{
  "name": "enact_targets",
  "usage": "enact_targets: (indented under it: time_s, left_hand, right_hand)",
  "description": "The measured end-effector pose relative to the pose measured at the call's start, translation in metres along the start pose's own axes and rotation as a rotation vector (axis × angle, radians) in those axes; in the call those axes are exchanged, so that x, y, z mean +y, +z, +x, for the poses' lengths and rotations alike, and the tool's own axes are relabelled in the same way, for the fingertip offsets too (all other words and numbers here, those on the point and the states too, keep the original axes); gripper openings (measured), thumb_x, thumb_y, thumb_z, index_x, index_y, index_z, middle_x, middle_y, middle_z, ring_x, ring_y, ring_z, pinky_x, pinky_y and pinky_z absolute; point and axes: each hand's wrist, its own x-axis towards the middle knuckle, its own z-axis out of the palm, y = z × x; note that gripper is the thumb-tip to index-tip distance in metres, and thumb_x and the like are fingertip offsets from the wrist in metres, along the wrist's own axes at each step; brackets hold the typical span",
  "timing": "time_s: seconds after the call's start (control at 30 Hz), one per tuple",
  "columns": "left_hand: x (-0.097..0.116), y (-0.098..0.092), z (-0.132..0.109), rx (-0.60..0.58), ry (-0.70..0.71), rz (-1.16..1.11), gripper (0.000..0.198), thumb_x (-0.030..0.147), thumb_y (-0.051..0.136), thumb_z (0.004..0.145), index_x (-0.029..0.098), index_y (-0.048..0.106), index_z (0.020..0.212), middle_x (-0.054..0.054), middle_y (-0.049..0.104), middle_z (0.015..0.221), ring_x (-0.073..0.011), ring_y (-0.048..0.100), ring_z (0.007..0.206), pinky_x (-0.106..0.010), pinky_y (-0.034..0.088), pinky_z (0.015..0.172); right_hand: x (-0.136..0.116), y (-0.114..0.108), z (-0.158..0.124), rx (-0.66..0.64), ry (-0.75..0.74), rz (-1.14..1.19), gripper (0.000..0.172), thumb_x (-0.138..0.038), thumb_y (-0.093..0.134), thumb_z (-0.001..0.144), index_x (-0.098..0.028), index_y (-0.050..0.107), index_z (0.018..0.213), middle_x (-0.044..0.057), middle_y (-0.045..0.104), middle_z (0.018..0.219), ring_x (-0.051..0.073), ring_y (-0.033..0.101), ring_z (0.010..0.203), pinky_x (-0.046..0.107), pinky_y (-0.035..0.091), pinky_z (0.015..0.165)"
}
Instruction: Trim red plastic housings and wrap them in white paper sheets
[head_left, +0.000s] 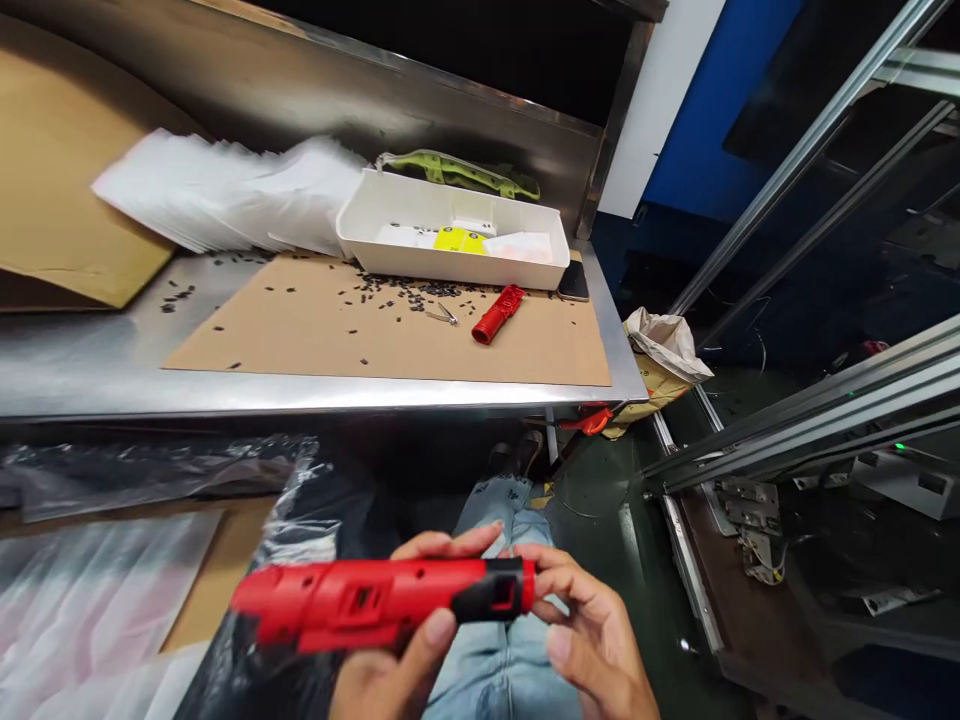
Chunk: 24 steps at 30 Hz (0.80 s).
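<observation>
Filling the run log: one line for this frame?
left hand: holds red housing | right hand: on its black end | bench: smaller red part, white tray

Both hands sit low above the lap, left hand (397, 655) and right hand (592, 640) curled in a shared grip, thumbs up.

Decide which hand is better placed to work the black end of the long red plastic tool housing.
Right, probably. The right hand already has fingertips at the black end of the long red plastic tool housing; the left hand grips mid-body, steadying it.
</observation>
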Motion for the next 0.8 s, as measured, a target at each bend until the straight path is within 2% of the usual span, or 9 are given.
enact_targets:
  time_s: [0.1, 0.17, 0.3, 0.43, 0.53, 0.67, 0.8]
  left_hand:
    - [0.004, -0.006, 0.012, 0.009, -0.119, -0.241, 0.045, 0.045, 0.086, 0.069, 0.036, 0.067, 0.108, -0.002, 0.075, 0.117, -0.0360, 0.055, 0.128, -0.060, 0.038, 0.111]
    - [0.006, -0.010, 0.014, -0.022, -0.146, -0.312, 0.041, 0.043, 0.085, 0.070, 0.035, 0.071, 0.107, -0.003, 0.075, 0.120, -0.0359, 0.053, 0.131, -0.057, 0.039, 0.111]
    - [0.008, -0.010, 0.010, -0.072, -0.158, -0.334, 0.042, 0.044, 0.087, 0.068, 0.036, 0.074, 0.107, -0.002, 0.074, 0.121, -0.0357, 0.050, 0.134, -0.053, 0.040, 0.111]
    - [0.008, -0.001, 0.006, -0.102, -0.116, -0.288, 0.044, 0.044, 0.089, 0.064, 0.037, 0.075, 0.105, -0.002, 0.077, 0.114, -0.0324, 0.060, 0.123, -0.038, 0.053, 0.098]
    - [0.006, 0.004, 0.006, -0.118, -0.096, -0.268, 0.046, 0.043, 0.091, 0.062, 0.034, 0.075, 0.104, -0.005, 0.078, 0.109, -0.0298, 0.066, 0.114, -0.031, 0.055, 0.091]
    - [0.003, 0.003, 0.009, -0.127, -0.136, -0.289, 0.050, 0.039, 0.091, 0.062, 0.031, 0.075, 0.109, -0.007, 0.079, 0.104, -0.0294, 0.070, 0.105, -0.029, 0.059, 0.080]
    - [0.004, 0.003, 0.011, -0.177, -0.173, -0.324, 0.051, 0.040, 0.089, 0.066, 0.028, 0.074, 0.114, -0.009, 0.078, 0.107, -0.0332, 0.068, 0.111, -0.034, 0.061, 0.082]
  right_hand:
    - [0.000, -0.001, 0.001, 0.109, -0.088, -0.179, 0.035, -0.057, 0.075, 0.078, -0.023, 0.070, 0.074, 0.012, 0.067, 0.129, 0.032, 0.055, 0.132, 0.048, 0.041, 0.112]
    - [0.000, 0.003, 0.001, 0.147, -0.170, -0.332, 0.038, -0.058, 0.068, 0.084, -0.023, 0.072, 0.071, 0.012, 0.068, 0.127, 0.034, 0.048, 0.138, 0.053, 0.035, 0.116]
    - [-0.004, 0.017, -0.001, 0.148, -0.231, -0.475, 0.036, -0.055, 0.055, 0.094, -0.029, 0.079, 0.095, 0.007, 0.058, 0.144, 0.033, 0.040, 0.143, 0.055, 0.030, 0.119]
    - [-0.008, 0.030, -0.002, 0.013, -0.201, -0.386, 0.044, -0.058, 0.052, 0.094, -0.030, 0.072, 0.121, 0.007, 0.050, 0.152, 0.033, 0.034, 0.147, 0.053, 0.029, 0.121]
    - [-0.004, 0.033, -0.002, -0.007, -0.220, -0.385, 0.047, -0.057, 0.051, 0.095, -0.031, 0.066, 0.131, 0.007, 0.047, 0.154, 0.034, 0.033, 0.147, 0.055, 0.027, 0.121]
    - [0.004, 0.025, 0.000, 0.029, -0.404, -0.571, 0.032, -0.048, 0.059, 0.094, -0.036, 0.071, 0.122, 0.003, 0.048, 0.152, 0.037, 0.026, 0.149, 0.061, 0.030, 0.118]
    - [0.008, 0.011, 0.003, 0.028, -0.632, -0.800, 0.024, -0.038, 0.074, 0.085, -0.037, 0.074, 0.109, 0.002, 0.050, 0.147, 0.041, 0.025, 0.147, 0.065, 0.028, 0.117]
